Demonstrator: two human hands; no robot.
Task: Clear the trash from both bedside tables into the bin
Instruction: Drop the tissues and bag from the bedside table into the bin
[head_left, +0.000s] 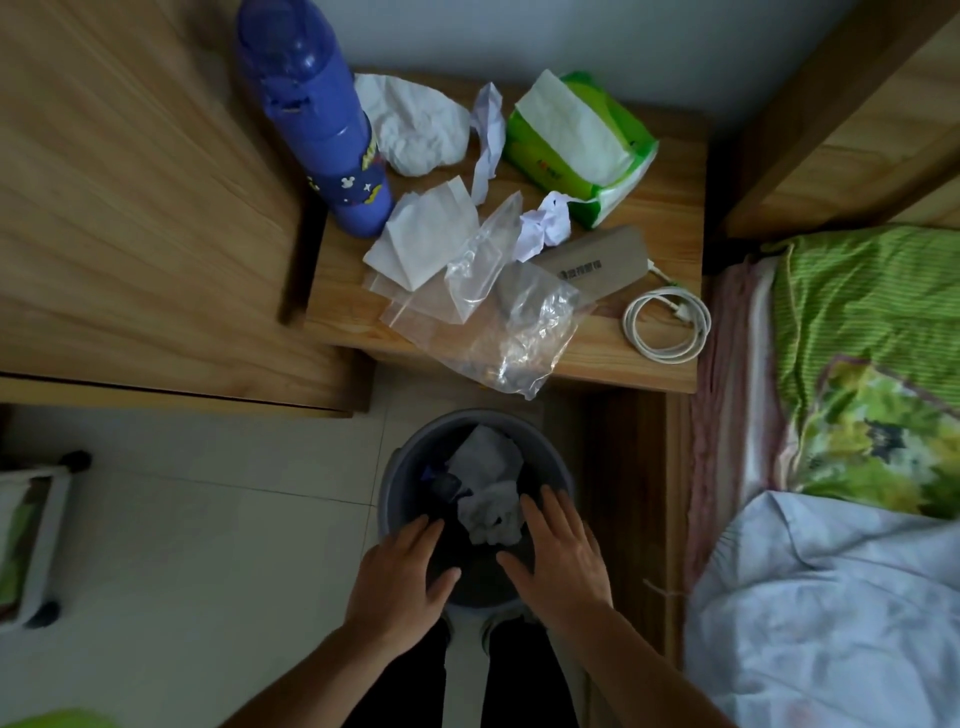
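A grey round bin (410, 457) stands on the floor in front of the wooden bedside table (613, 358), with crumpled white paper inside it. My left hand (400, 577) and my right hand (561, 561) hover over the bin's near rim, fingers spread, holding nothing. On the table lie a crumpled white tissue (415, 124), a twisted paper strip (488, 140), a flat white napkin (421, 234), a small crumpled paper ball (543, 226) and clear plastic bags (498, 317) that overhang the front edge.
A tall blue bottle (322, 119), a green tissue pack (576, 145), a brown card sleeve (597, 265) and a coiled white cable (667, 327) also sit on the table. A wooden cabinet (130, 208) stands left, a bed (831, 467) right.
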